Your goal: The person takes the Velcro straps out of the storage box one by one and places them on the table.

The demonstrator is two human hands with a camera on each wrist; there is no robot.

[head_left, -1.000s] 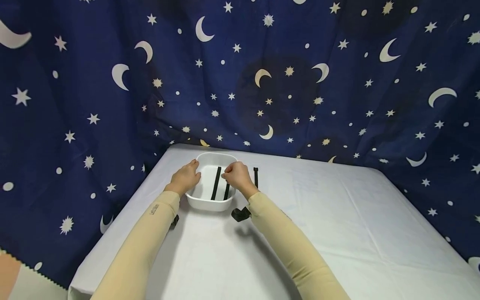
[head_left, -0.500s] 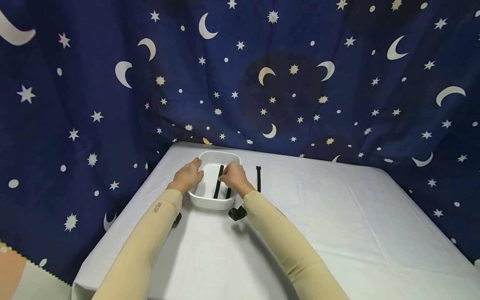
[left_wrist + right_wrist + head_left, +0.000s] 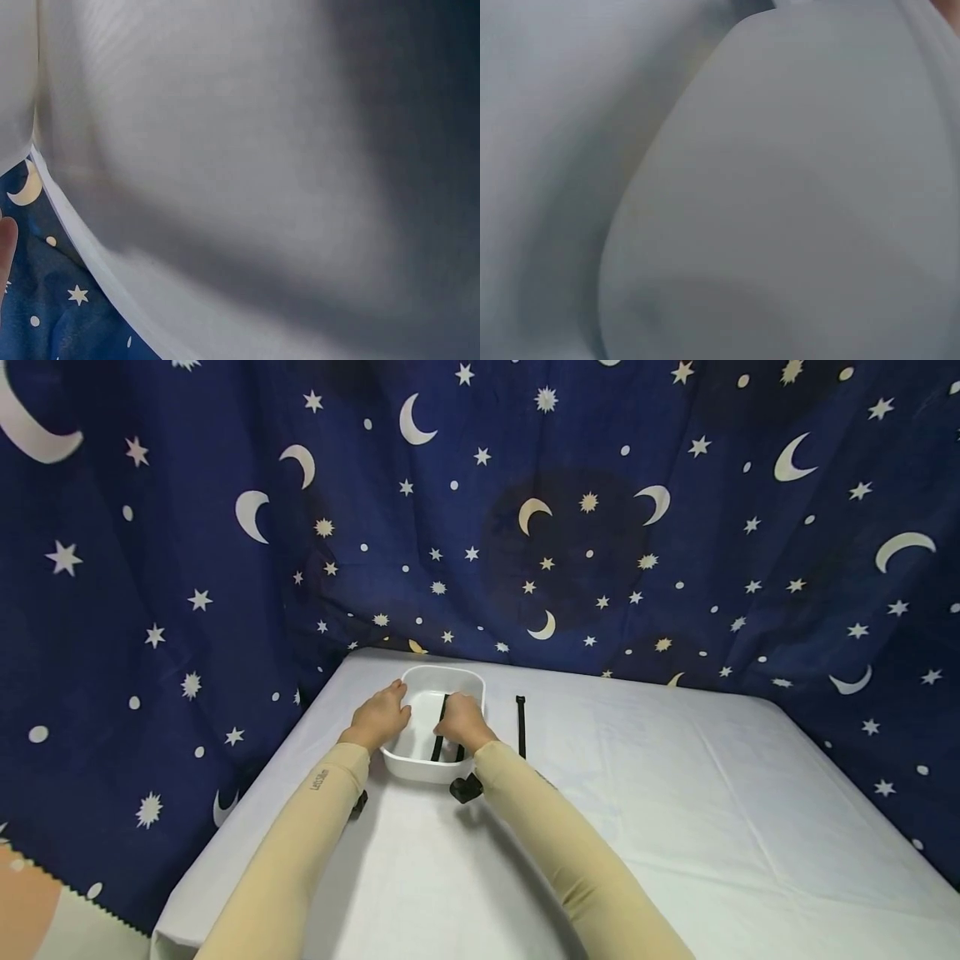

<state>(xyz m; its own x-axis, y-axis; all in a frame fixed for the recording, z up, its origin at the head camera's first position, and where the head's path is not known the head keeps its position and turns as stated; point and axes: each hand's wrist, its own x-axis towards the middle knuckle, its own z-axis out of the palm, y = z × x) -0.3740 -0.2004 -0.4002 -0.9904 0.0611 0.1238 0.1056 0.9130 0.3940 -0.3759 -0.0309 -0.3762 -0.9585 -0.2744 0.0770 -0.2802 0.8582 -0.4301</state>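
A white plastic tub [image 3: 420, 770] stands near the far left of the table, with two narrow black straps inside. My left hand [image 3: 381, 717] holds the tub's left rim, its thumb toward the inside. Inside the tub, my right hand [image 3: 462, 723] has curled fingers at the left black strap [image 3: 437, 748] and seems to pinch it; the hand covers part of that strap. Below the hand shows the lower end of the other black strap [image 3: 461, 753]. In the right wrist view the tub's outer wall [image 3: 780, 187] fills most of the picture, and the fingers' work is hidden.
Another black strap [image 3: 521, 727] with a small head lies on the table right of the tub. White cloth covers the table [image 3: 675, 810]. A dark blue curtain [image 3: 480, 527] with moons and stars hangs behind it. Black camera mounts sit under both wrists.
My right hand has moved left and down into the tub, from the right strap to the left one, which now looks slightly bent. My left hand stays at the rim.
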